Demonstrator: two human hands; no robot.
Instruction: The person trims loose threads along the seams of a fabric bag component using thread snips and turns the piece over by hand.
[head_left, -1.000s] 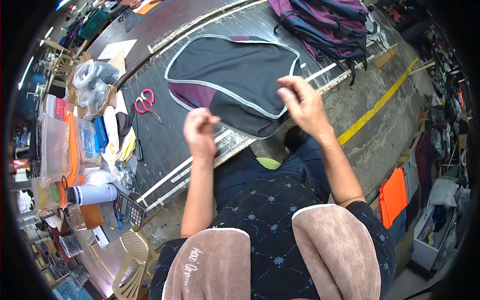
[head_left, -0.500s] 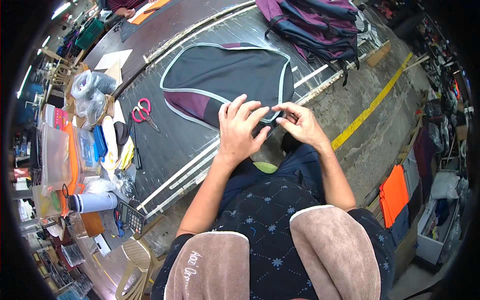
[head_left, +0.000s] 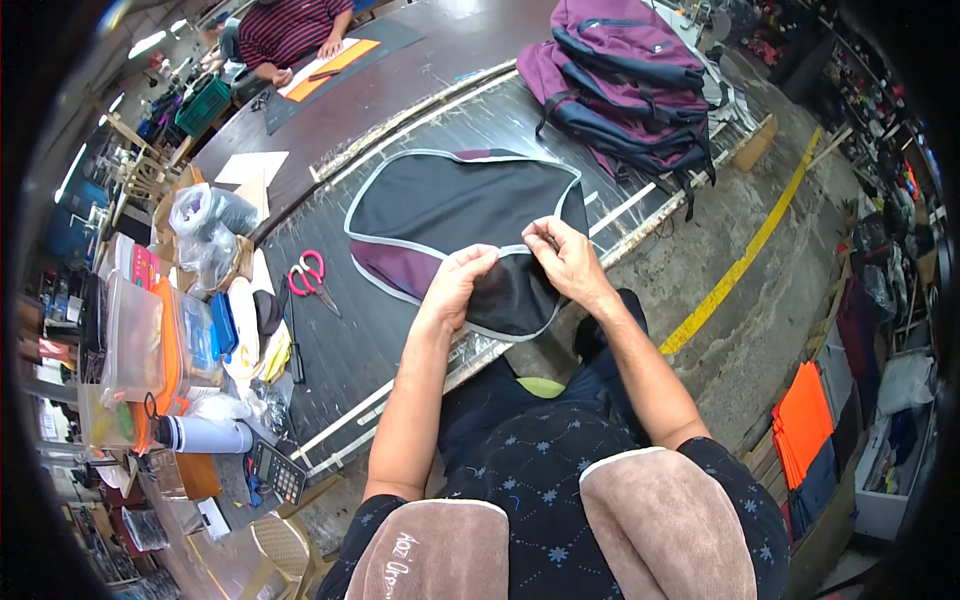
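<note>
A black and purple fabric bag panel (head_left: 440,200) with pale grey edging lies on the dark table close to me. My left hand (head_left: 460,287) is closed in a pinch on the grey edging, near the purple section. A short way to its right, my right hand (head_left: 568,262) pinches the same edging with thumb and fingers. Between and below my hands, a shiny black part of the panel droops toward the table's near edge. My fingertips partly hide the edging that they grip.
Pink-handled scissors (head_left: 308,278) lie left of the panel. Further left stand plastic boxes (head_left: 135,335), a white bottle (head_left: 205,434) and a calculator (head_left: 278,472). A purple and navy backpack (head_left: 630,90) sits at the far right. Across the table, a person in a striped shirt (head_left: 290,35) handles orange sheets.
My hands have gone from loose, spread fingers to pinching the edging. The panel's near part is now spread out and visible below them. The whole view has shifted, showing more of the far person.
</note>
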